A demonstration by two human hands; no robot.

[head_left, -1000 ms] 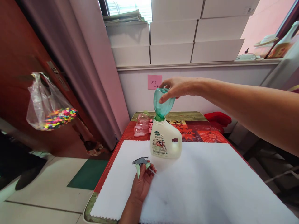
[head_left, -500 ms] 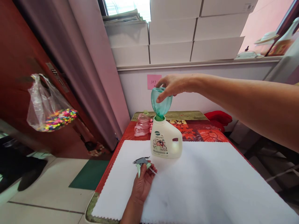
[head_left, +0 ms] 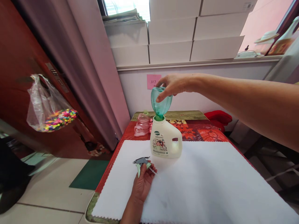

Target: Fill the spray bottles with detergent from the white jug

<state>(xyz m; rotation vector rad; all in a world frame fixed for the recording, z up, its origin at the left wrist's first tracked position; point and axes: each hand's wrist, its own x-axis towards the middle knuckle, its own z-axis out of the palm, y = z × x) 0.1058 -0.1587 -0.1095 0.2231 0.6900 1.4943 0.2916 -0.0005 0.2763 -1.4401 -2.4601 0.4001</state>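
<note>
My right hand (head_left: 171, 86) grips a translucent teal spray bottle (head_left: 161, 104) near its base. The bottle is upside down, its neck in the mouth of a cream detergent jug (head_left: 166, 141). That jug stands upright, with a picture label and a handle opening on its right side. Low in front of it, my left hand (head_left: 143, 182) is closed around a grey and pale green spray trigger head (head_left: 141, 161). A thin clear tube sticks out from the trigger head to the right.
Behind the jug lie pink transparent bottles (head_left: 142, 125) on the red table cover (head_left: 189, 126). A white scalloped mat (head_left: 205, 183) covers the front. On the left a plastic bag of colourful pieces (head_left: 54, 115) hangs from the door. A red item (head_left: 218, 117) sits beyond the right back corner.
Both hands, the teal bottle and the jug keep their places. At the far left, a person's dark leg and shoe have shifted.
</note>
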